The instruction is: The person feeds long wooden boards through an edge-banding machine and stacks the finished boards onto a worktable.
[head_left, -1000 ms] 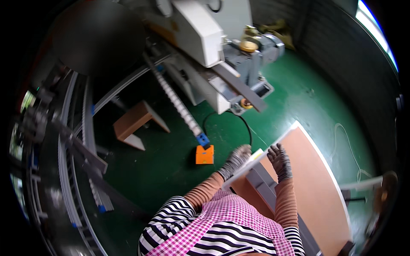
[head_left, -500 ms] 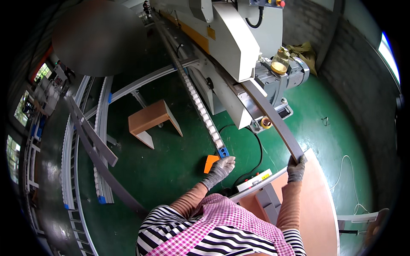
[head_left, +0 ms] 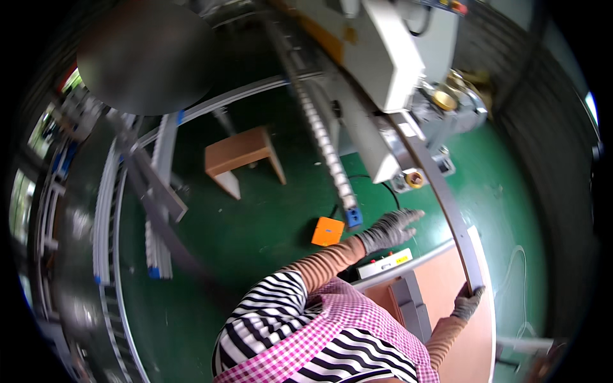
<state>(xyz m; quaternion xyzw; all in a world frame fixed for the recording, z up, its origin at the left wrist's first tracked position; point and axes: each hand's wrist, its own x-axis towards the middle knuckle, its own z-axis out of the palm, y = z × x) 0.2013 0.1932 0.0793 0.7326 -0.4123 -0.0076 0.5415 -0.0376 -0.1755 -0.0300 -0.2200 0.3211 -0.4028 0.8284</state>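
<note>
A long, narrow grey board strip (head_left: pixel 440 185) runs out of the large white machine (head_left: pixel 399 57) toward me. Its near end is gripped by my gloved right hand (head_left: pixel 468 302), above the tan tabletop (head_left: pixel 456 357). My gloved left hand (head_left: pixel 389 230) is in the air with its fingers stretched toward the strip, apart from it and holding nothing. Just beyond that hand is the blue end cap (head_left: pixel 354 217) of a rail of white rollers (head_left: pixel 325 143). Short grey board pieces (head_left: pixel 415 306) lie on the tabletop close to my body.
A small brown stool (head_left: pixel 237 153) stands on the green floor. Near the rail end are an orange piece (head_left: pixel 327 231) and a white control box (head_left: pixel 385 263). A yellowish tape roll (head_left: pixel 414 179) sits by the machine. Roller frames (head_left: pixel 163 191) carrying grey strips are at left.
My left hand has left the rail's blue end and moved right, its fingers now extended. The right hand has moved nearer and rightward with the strip, which shows further out of the machine.
</note>
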